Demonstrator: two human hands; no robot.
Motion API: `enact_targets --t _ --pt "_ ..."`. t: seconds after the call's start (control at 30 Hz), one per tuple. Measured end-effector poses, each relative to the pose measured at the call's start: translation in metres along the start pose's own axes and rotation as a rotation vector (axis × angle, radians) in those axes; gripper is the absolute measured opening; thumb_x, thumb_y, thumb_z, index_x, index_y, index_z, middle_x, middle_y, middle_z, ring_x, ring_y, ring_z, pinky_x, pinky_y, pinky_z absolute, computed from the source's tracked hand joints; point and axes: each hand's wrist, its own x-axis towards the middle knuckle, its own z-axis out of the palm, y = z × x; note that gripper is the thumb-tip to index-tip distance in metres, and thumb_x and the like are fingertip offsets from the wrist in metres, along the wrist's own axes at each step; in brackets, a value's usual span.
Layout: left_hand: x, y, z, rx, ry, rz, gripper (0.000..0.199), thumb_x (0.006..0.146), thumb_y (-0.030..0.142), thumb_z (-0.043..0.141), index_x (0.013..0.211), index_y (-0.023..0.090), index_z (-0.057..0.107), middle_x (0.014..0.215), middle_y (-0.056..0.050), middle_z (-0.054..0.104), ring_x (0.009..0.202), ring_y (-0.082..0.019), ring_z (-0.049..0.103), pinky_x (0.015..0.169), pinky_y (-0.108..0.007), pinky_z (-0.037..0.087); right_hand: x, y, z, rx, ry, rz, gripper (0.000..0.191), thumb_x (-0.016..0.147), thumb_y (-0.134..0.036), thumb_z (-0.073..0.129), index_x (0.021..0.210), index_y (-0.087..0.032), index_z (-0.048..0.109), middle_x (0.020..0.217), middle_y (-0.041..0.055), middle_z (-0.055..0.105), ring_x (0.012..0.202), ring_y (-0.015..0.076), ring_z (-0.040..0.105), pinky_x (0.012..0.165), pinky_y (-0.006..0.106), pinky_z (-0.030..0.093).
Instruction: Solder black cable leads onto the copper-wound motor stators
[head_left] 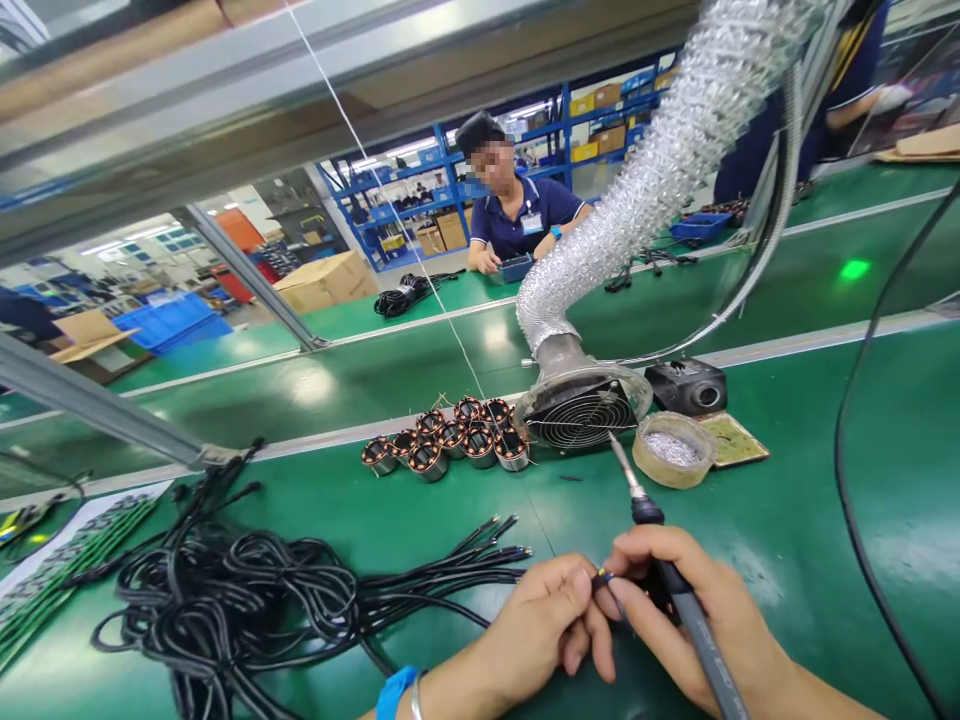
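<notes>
With the left hand [536, 615] pinching the cable end [601, 579] and the right hand [731, 615] meeting it while cradling the soldering iron [646, 510], keep the hot tip [616, 446] angled away from the fingers.

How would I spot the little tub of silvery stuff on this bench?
Find the fat silver hose and follow it down to the black fan grille on the green bench. Just right of the grille sits a low, round, yellowish tub. Unlike the flat, straight-edged tray beside it, it holds shiny silvery bits.
</notes>
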Motion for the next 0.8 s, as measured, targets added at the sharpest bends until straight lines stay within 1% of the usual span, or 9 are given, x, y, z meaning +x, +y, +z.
enact_targets --t 0.1,0.2,0.33,0.43,0.5,0.63,0.7,0.8 --pt "0.0 0.002 0.0 -0.007 -0.004 0.012 0.052 0.082 0.068 0.056 0.078 0.017 0.052 0.05 0.002 0.058 0.035 -0.007 0.035 0.038 -0.02 0.02 0.0 -0.001 -0.001 -0.032 0.021 -0.02 0.026 0.089 -0.016 0.054 0.112 -0.027 0.05 0.086 -0.0028 0.065 0.068 0.0097 0.066 0.065 0.017 0.056" --pt "-0.001 0.003 0.001 0.028 0.018 0.046 0.051 0.081 0.067 0.058 0.079 0.017 0.051 0.053 0.002 0.058 0.04 -0.007 0.038 0.042 -0.019 0.025 -0.001 -0.002 -0.002 -0.034 0.013 -0.005 0.027 0.089 -0.017 0.053 0.113 -0.027 0.048 0.087 -0.0021 0.065 0.07 0.0094 0.066 0.065 0.016 0.055" --pt "-0.002 0.002 -0.001 0.098 0.023 0.048 0.051 0.082 0.069 0.056 0.083 0.018 0.049 0.055 0.002 0.058 0.042 -0.008 0.041 0.044 -0.019 0.029 0.002 -0.005 -0.002 -0.004 0.014 0.014 0.028 0.089 -0.017 0.053 0.114 -0.026 0.047 0.084 -0.0022 0.064 0.068 0.0094 0.066 0.064 0.015 0.055" --pt "-0.002 0.001 -0.001 0.144 0.018 0.034 0.05 0.085 0.067 0.053 0.088 0.018 0.05 0.052 0.005 0.055 0.04 -0.008 0.038 0.043 -0.02 0.028 0.005 -0.007 -0.002 0.01 0.024 0.02 0.028 0.089 -0.018 0.053 0.114 -0.027 0.047 0.082 -0.0032 0.064 0.067 0.0094 0.066 0.063 0.015 0.055" --pt "-0.002 0.001 0.0 0.169 0.057 0.076 0.046 0.087 0.064 0.053 0.089 0.017 0.051 0.05 0.006 0.051 0.041 -0.008 0.036 0.047 -0.02 0.028 0.007 -0.009 -0.001 0.011 0.043 0.026 0.029 0.089 -0.019 0.054 0.115 -0.028 0.046 0.08 -0.0044 0.065 0.065 0.009 0.066 0.063 0.014 0.055" --pt "-0.001 0.002 0.006 0.127 0.194 0.187 0.04 0.088 0.057 0.057 0.089 0.017 0.051 0.056 0.006 0.048 0.053 -0.009 0.04 0.057 -0.022 0.032 0.004 -0.012 0.002 0.006 0.082 0.058 0.032 0.088 -0.019 0.055 0.117 -0.026 0.043 0.074 -0.0062 0.065 0.06 0.0086 0.065 0.061 0.013 0.055" --pt "-0.001 0.005 0.006 0.108 0.236 0.205 0.039 0.087 0.056 0.058 0.086 0.018 0.049 0.06 0.006 0.044 0.056 -0.01 0.038 0.058 -0.022 0.031 0.002 -0.013 0.004 -0.025 0.083 -0.002 0.031 0.088 -0.015 0.054 0.116 -0.024 0.045 0.076 -0.0047 0.066 0.062 0.0094 0.065 0.062 0.015 0.056" --pt "-0.003 0.011 0.004 0.209 0.25 0.181 0.037 0.089 0.054 0.056 0.082 0.019 0.046 0.067 0.006 0.038 0.061 -0.011 0.032 0.058 -0.023 0.028 0.004 -0.017 0.002 -0.109 0.089 -0.225 0.027 0.086 -0.007 0.051 0.109 -0.02 0.053 0.078 -0.0003 0.064 0.065 0.0122 0.062 0.062 0.022 0.054"
